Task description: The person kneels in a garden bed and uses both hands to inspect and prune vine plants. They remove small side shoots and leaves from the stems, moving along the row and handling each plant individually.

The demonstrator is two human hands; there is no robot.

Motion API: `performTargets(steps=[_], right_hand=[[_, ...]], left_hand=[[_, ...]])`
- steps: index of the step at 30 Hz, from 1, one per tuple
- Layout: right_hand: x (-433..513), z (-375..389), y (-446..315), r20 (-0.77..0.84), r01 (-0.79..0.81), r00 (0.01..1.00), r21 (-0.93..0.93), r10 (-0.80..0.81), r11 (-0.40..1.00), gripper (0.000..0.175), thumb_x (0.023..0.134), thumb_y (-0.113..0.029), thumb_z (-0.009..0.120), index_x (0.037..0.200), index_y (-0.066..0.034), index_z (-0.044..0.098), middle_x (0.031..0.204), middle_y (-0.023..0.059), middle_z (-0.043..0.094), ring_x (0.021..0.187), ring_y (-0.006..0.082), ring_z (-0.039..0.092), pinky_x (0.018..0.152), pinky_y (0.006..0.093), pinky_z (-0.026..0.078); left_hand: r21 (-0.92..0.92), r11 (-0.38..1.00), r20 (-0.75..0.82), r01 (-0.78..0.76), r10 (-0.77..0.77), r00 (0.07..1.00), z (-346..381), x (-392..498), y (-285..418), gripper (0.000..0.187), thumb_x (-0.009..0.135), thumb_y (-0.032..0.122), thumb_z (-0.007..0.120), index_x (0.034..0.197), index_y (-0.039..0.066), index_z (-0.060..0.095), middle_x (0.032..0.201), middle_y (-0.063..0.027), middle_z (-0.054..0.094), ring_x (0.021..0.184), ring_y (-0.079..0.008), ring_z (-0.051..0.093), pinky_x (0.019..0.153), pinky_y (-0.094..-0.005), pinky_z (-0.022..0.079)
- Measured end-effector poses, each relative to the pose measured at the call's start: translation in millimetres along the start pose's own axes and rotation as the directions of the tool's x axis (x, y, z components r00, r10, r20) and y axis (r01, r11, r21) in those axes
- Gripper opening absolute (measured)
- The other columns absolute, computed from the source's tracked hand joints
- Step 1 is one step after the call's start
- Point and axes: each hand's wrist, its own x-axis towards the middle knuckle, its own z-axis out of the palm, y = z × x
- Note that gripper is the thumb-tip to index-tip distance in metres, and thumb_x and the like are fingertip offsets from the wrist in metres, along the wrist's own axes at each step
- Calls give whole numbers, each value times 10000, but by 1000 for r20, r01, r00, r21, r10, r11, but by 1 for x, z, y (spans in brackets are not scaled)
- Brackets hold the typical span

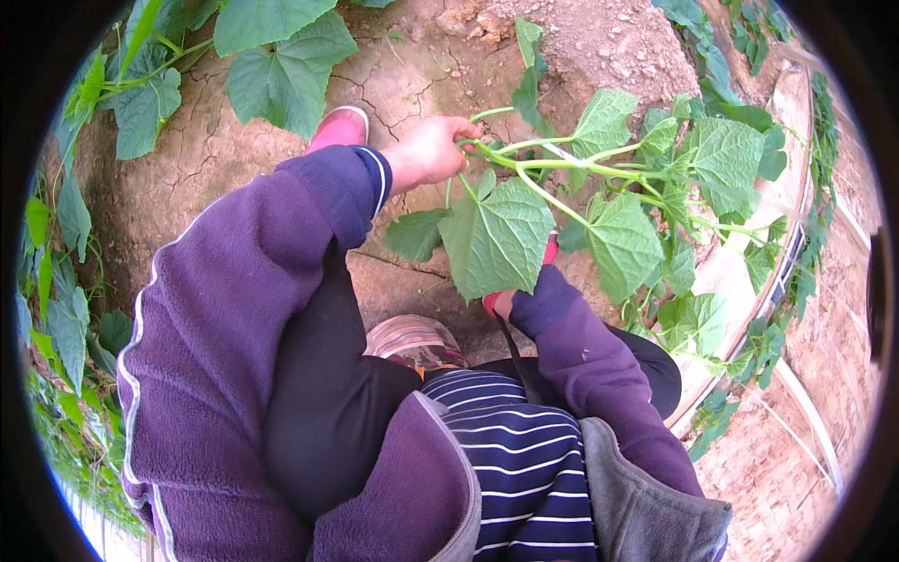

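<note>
My left hand (437,149) pinches the green stem of a cucumber vine (541,164) between thumb and fingers. From that hand the vine stretches right, carrying broad leaves and curling side shoots. A thin whitish strip (562,152) crosses its stem. Beneath a large cucumber leaf (497,235) is my right hand (504,303); only a little skin near the cuff shows, so its fingers and any hold are hidden. Red patches lie beside that hand, and I cannot tell whether they are part of a shoe.
Cracked soil (393,77) lies around a pink shoe (342,128). More cucumber leaves (288,77) hang at the upper left and along the left rim. A loose soil mound (604,42) rises at the top. Pale sheeting (737,260) and curved strips run down the right side.
</note>
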Motion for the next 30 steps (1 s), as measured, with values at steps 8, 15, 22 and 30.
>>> performTargets(steps=[8,15,22,30], right_hand=[[7,26,11,-15,81,997,-47,-81,996,275,866,-235,590,1044,-27,619,1033,163,643,867,334,638,757,452,524],[-28,4,20,104,178,981,-116,-166,977,264,868,-212,588,1047,-20,623,1042,167,647,861,340,641,765,456,523],[-94,-47,-64,231,28,969,-447,85,894,193,857,-170,622,913,11,585,873,223,610,852,405,602,718,468,466],[-186,-142,-144,184,-186,962,-91,200,978,122,932,-150,588,936,-31,612,756,44,626,658,134,590,628,277,483]], left_hand=[[37,999,8,14,-14,1000,-1,-3,1,502,759,-66,606,1246,51,569,1127,-79,624,822,-157,629,717,-285,535],[157,986,13,49,-52,999,-4,1,-3,525,802,45,614,1314,65,501,1168,-103,613,886,-164,624,770,-309,526],[637,764,12,-104,125,992,-40,-12,22,567,862,351,644,1318,56,482,1185,-241,600,1125,-370,573,951,-416,447],[303,953,-45,16,-3,999,-96,-171,74,432,921,222,615,1306,53,516,1206,-40,597,964,-127,574,857,-292,478]])
